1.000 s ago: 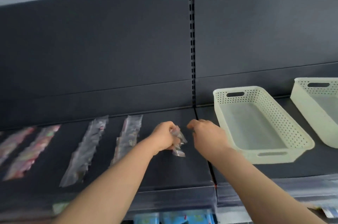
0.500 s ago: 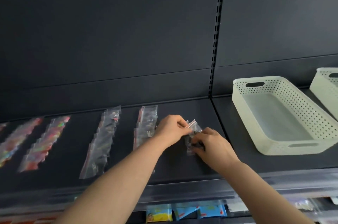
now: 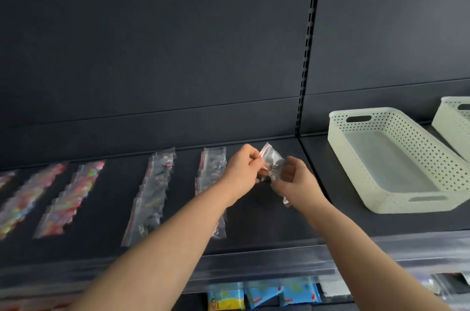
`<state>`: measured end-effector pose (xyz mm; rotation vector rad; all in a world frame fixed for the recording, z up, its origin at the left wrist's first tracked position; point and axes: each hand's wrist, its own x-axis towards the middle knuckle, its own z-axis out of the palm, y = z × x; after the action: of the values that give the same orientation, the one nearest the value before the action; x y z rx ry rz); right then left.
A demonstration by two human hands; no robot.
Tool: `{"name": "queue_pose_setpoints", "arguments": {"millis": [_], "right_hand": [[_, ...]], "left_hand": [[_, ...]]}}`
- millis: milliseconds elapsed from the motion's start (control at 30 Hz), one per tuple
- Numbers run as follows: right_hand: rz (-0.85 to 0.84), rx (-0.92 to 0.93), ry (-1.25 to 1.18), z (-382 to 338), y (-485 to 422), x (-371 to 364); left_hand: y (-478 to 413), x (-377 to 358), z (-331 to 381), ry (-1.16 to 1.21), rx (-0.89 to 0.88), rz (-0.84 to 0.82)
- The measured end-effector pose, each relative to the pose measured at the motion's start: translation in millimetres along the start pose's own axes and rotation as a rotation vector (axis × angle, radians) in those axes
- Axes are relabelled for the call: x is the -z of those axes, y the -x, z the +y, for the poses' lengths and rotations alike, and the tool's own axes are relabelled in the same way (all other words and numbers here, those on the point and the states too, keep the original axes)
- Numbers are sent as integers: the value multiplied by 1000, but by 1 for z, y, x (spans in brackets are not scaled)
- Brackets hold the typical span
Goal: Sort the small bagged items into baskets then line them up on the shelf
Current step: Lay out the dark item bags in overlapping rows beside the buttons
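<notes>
Item: small clear bags point(image 3: 272, 158), raised just above shelf point(image 3: 254, 221), pinched in left grip point(image 3: 244, 171) and right grip point(image 3: 297, 178), fingers curled on plastic. Right grip newly joined; a second ago, left alone. Basket point(image 3: 396, 117) nearby, unfilled: sorting likely barely begun.

The whole scene is seen through one wide-angle camera worn on the head. It is pointed forward at a dark shelf point(image 3: 254, 221) from within arm's reach. The shelf top is viewed from slightly above, and the back panel point(image 3: 178, 56) fills the upper half. The left hand point(image 3: 241, 173) and right hand point(image 3: 297, 179) are framed near the middle, and the far basket point(image 3: 450, 120) is cut by the right edge.
</notes>
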<state>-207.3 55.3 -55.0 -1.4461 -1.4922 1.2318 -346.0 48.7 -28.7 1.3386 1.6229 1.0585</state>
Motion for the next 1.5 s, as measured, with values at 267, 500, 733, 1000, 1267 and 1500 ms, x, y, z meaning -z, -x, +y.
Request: {"name": "queue_pose_setpoints", "arguments": {"millis": [267, 500, 733, 1000, 1267, 1500], "right_hand": [[-184, -61, -111, -3, 9, -6], [-288, -44, -166, -12, 25, -25], [-238, 42, -74, -21, 46, -59], [-218, -6, 38, -7, 72, -91], [-253, 116, 303, -30, 83, -149], [-252, 184, 394, -37, 97, -205]], "left_hand": [[30, 10, -8, -80, 125, 130], [59, 40, -19, -62, 154, 247], [93, 84, -34, -167, 233, 140], [108, 97, -76, -319, 221, 143], [127, 149, -97, -428, 210, 276], [137, 196, -126, -572, 246, 332]]}}
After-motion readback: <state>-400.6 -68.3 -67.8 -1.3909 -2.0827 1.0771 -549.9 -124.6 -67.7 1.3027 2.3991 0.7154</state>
